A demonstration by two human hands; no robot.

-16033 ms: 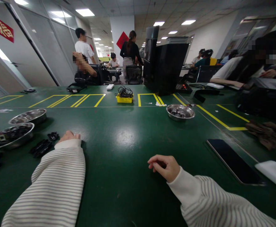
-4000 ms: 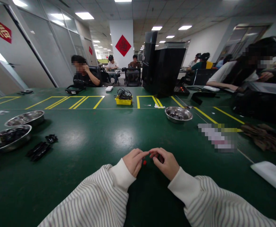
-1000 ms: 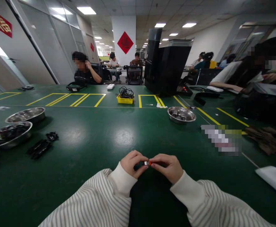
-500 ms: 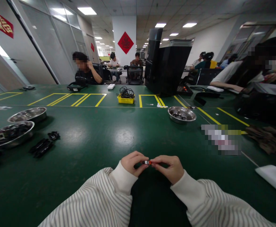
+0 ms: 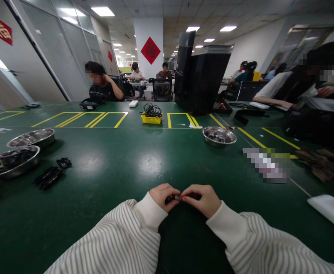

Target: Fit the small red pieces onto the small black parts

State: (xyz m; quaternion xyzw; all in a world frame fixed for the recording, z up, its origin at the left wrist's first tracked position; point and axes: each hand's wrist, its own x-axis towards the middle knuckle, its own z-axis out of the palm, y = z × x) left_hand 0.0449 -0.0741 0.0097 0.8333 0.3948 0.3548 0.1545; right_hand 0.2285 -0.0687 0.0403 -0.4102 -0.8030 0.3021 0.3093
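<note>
Between my two hands, just above the near part of the green table, is a small dark part with a silver piece (image 5: 177, 197) and an orange-red end (image 5: 181, 198). My left hand (image 5: 163, 196) pinches the dark side between thumb and fingers. From the other side, my right hand (image 5: 203, 198) pinches at the orange-red end with thumb and forefinger. Fingers cover much of the part, and it is too small to name its kind.
To the left stand two steel bowls (image 5: 31, 138), the nearer holding black parts, with more black parts (image 5: 49, 177) beside them. Another steel bowl (image 5: 219, 136) sits right of centre. Farther back are a yellow bin (image 5: 151, 119) of cables and a black case (image 5: 209, 82). Several people sit around.
My hands have shifted very slightly, and the small part shows more of its dark body beside my left fingers. The whole view has moved a little.
</note>
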